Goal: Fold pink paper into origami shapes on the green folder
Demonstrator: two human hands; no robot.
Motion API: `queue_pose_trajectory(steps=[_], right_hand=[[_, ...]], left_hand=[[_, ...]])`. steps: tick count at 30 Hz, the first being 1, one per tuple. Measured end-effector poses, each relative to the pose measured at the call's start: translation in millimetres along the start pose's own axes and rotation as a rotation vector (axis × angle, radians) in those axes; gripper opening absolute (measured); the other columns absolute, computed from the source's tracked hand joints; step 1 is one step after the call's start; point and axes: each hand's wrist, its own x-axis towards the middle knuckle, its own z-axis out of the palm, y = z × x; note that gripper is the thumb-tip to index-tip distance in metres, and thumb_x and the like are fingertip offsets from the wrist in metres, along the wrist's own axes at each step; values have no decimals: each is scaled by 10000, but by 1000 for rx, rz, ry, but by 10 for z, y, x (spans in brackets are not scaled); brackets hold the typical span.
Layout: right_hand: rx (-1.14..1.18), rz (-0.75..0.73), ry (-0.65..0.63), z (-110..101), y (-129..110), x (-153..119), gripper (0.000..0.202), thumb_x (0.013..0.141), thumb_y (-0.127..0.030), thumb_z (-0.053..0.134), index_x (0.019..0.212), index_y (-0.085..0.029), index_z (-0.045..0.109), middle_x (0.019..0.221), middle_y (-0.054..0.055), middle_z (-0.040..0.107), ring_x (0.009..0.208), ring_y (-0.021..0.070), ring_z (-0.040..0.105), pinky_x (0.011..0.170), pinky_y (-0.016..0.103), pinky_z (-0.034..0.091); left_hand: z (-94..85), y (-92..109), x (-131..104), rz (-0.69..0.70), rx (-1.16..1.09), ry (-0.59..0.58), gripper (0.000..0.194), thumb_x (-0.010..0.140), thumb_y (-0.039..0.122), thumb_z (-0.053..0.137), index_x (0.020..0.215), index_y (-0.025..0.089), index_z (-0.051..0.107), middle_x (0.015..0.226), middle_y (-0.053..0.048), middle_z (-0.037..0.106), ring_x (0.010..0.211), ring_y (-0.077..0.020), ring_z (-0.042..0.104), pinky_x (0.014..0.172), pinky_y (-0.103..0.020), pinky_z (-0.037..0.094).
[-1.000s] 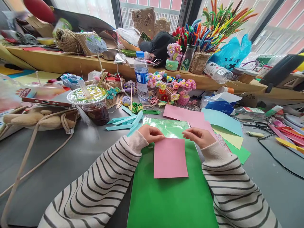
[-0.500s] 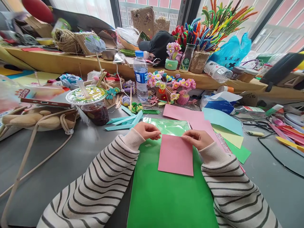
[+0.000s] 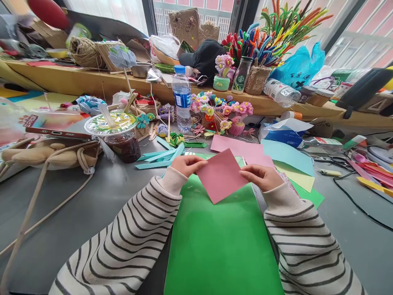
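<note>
A square of pink paper [image 3: 220,177] is held up between my two hands, turned so that one corner points down and one up. My left hand [image 3: 188,166] pinches its left corner between thumb and fingers. At the right corner, my right hand [image 3: 260,176] grips it the same way. Beneath the square lies a glossy green sheet in a clear plastic sleeve [image 3: 219,246], flat on the grey table. Past my hands lies a larger piece of pink paper [image 3: 235,145].
Blue paper strips [image 3: 162,157] and a lidded drink cup [image 3: 118,137] stand to the left. A water bottle [image 3: 181,98] and crocheted flowers [image 3: 224,108] are behind. On the right are light blue paper [image 3: 288,155], scissors [image 3: 333,162] and a black cable [image 3: 353,200].
The pink square has been lifted and rotated from square-on to a diamond position. My left hand has taken hold of its left corner; my right hand has shifted slightly right.
</note>
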Motion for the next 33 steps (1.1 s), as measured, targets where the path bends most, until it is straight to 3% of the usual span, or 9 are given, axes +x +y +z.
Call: queue_pose_trajectory(steps=[2,5,8,11,14,20,24,28,33], right_hand=[[33,15,-21,-24,2,0,272,594,-419,592,655,-155,606,575,9,590,553,117,521,579,249,420],[81,25,-27,-17,-12,1,259,593,-418,593,611,-160,606,530,-1,583,514,109,515,562,246,426],[81,36,5,9,-29,0,269,595,-428,589,618,-160,610,550,10,597,513,114,521,547,248,433],[63,26,12,44,-42,-5,281,606,-444,575,591,-164,595,542,14,592,506,116,522,537,249,437],[71,15,7,89,-59,-13,285,605,-447,575,563,-166,580,520,7,577,494,110,512,524,241,431],[113,-36,15,184,-111,-34,270,621,-434,569,564,-171,553,492,-9,543,485,103,485,503,233,413],[145,-65,16,241,-125,-41,277,641,-440,551,568,-174,525,495,-18,506,499,101,473,513,235,407],[280,-115,-79,274,-96,-24,292,596,-462,588,611,-180,515,547,-16,514,544,111,493,558,252,428],[300,-163,-203,290,-69,-17,291,590,-461,595,636,-184,517,598,1,543,577,124,517,576,265,445]], left_hand=[[-26,0,12,-33,-67,76,319,602,397,579,753,122,634,679,-33,627,631,-146,557,541,-225,456],[-21,-28,23,0,-23,73,347,641,406,542,818,116,614,765,-53,633,715,-174,571,626,-270,474],[31,-70,18,200,209,117,441,664,390,534,1014,122,519,984,-95,583,882,-204,542,771,-336,442],[113,-85,-10,443,455,191,600,657,396,552,1160,123,370,1160,-127,459,1070,-220,416,910,-379,334],[207,-72,-60,534,547,107,757,634,479,544,1222,97,258,1221,-152,381,1141,-228,332,956,-376,273],[353,-52,-152,583,556,23,1176,405,637,593,1281,111,12,1318,-175,191,1201,-297,186,978,-424,198],[384,-41,-191,588,486,-29,1135,444,541,639,1283,137,-9,1328,-154,164,1202,-291,180,973,-415,214],[377,-2,-227,415,331,-79,1034,513,420,637,1287,170,-1,1292,-135,245,1151,-288,283,923,-411,290],[388,5,-234,371,224,-141,1068,485,447,645,1289,149,8,1291,-147,237,1144,-293,280,923,-421,278]])
